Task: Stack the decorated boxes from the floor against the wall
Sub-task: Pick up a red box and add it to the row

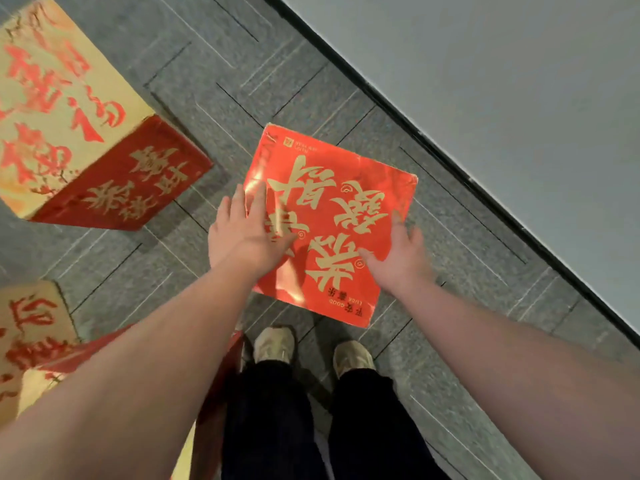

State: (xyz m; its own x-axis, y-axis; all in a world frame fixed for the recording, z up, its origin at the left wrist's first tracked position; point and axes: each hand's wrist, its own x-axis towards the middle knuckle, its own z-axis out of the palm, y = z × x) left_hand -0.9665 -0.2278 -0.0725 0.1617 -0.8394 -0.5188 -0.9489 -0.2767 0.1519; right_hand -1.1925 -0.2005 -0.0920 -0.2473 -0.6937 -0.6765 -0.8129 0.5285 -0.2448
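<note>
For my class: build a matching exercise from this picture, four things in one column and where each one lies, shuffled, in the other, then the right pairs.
Things
1. red box with gold characters
2. cream-topped box
3. shoes
4. wall

Places
A. upper right, past the dark skirting
B. between both hands, centre
C. upper left, on the floor
D. bottom centre, below the red box

Pairs: 1-B, 2-C, 3-D, 4-A

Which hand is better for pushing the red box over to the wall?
Probably the left hand. It lies flat on the red box along the edge away from the wall, so it can push toward it. The right hand sits on the wall side.
</note>
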